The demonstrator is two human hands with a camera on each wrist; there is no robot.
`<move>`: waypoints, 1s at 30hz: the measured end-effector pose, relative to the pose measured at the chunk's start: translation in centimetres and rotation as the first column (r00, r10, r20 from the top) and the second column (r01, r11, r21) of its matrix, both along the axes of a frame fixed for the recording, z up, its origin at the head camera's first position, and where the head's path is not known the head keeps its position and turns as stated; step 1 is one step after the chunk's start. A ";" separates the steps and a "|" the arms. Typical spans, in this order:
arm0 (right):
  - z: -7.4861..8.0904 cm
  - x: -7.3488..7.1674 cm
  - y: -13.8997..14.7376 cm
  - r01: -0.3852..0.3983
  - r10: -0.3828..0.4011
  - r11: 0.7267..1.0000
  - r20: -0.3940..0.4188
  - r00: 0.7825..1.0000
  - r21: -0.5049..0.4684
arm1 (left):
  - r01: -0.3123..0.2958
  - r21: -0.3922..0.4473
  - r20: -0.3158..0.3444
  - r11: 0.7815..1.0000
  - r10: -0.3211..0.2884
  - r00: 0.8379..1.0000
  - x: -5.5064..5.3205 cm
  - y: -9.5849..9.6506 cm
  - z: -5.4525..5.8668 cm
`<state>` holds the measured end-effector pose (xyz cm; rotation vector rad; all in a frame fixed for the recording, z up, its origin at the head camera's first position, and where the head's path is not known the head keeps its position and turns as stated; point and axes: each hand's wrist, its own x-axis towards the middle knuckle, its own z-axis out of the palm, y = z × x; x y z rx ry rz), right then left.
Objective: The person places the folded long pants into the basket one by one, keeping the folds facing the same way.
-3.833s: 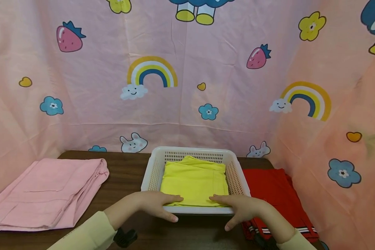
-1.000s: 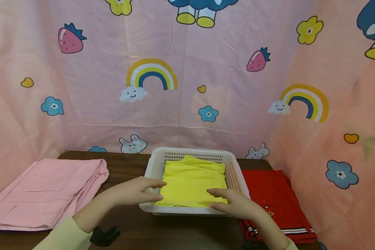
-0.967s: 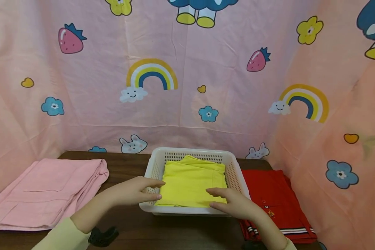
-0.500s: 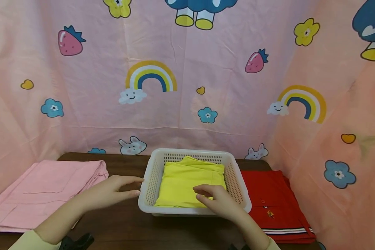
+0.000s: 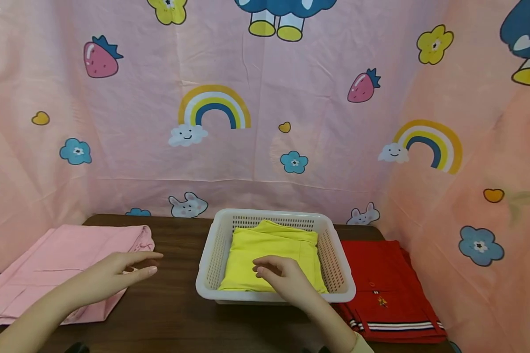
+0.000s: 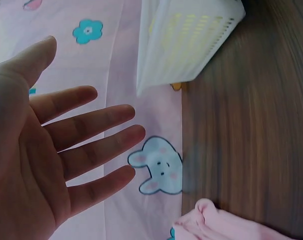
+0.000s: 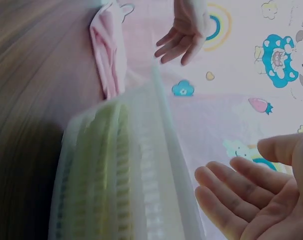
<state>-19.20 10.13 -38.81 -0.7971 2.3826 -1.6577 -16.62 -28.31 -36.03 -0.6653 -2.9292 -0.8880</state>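
Observation:
A folded yellow garment (image 5: 269, 250) lies inside the white plastic basket (image 5: 212, 264), mid-table. My right hand (image 5: 287, 282) is over the front part of the basket, fingers loosely bent, holding nothing. In the right wrist view that hand (image 7: 251, 197) is beside the basket wall, palm showing. To the left, my left hand (image 5: 110, 274) hovers at the right edge of a folded pink garment (image 5: 70, 250), with nothing in it. Its spread, nearly straight fingers show in the left wrist view, the pink fabric (image 6: 216, 225) lying below and to the right.
A folded red garment (image 5: 388, 279) with striped bands and a small emblem lies right of the basket. The dark wooden table (image 5: 181, 314) reaches back to a pink curtain (image 5: 265, 147) printed with rainbows, strawberries and flowers, which also runs along both sides.
Both hands have lifted off the yellow garment, where they rested earlier. My left hand has travelled left to the pink garment, and my right hand has shifted left over the basket.

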 end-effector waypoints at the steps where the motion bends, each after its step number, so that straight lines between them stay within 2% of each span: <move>1: 0.0 0.0 -0.4 0.002 -0.001 1.000 0.017 1.000 -0.021 | -0.006 -0.001 -0.004 1.000 0.006 1.000 0.0 -0.3 0.0; 8: 0.1 0.2 -2.8 0.002 0.029 0.983 0.169 0.985 -0.182 | -0.066 0.032 -0.093 0.997 0.068 0.993 0.6 -2.6 -1.0; 13: -0.1 0.4 -4.6 -0.003 0.068 0.964 0.236 0.969 -0.268 | -0.117 0.035 -0.116 0.993 0.120 0.986 1.3 -4.6 -1.6; 17: -0.5 0.7 -6.0 -0.005 0.089 0.950 0.255 0.963 -0.313 | -0.183 0.009 -0.134 0.983 0.182 0.974 1.7 -6.9 -2.1; 20: -0.8 0.9 -7.1 0.001 0.094 0.937 0.255 0.962 -0.350 | -0.223 0.025 -0.152 0.974 0.225 0.963 1.8 -8.9 -2.8; 24: -1.1 1.2 -8.4 0.003 0.103 0.923 0.255 0.962 -0.385 | -0.234 0.067 -0.139 0.970 0.241 0.960 2.0 -11.3 -3.5; 30: -1.3 1.9 -10.1 -0.077 0.190 0.902 0.230 0.954 -0.425 | -0.236 0.101 -0.112 0.966 0.247 0.963 2.2 -13.6 -4.2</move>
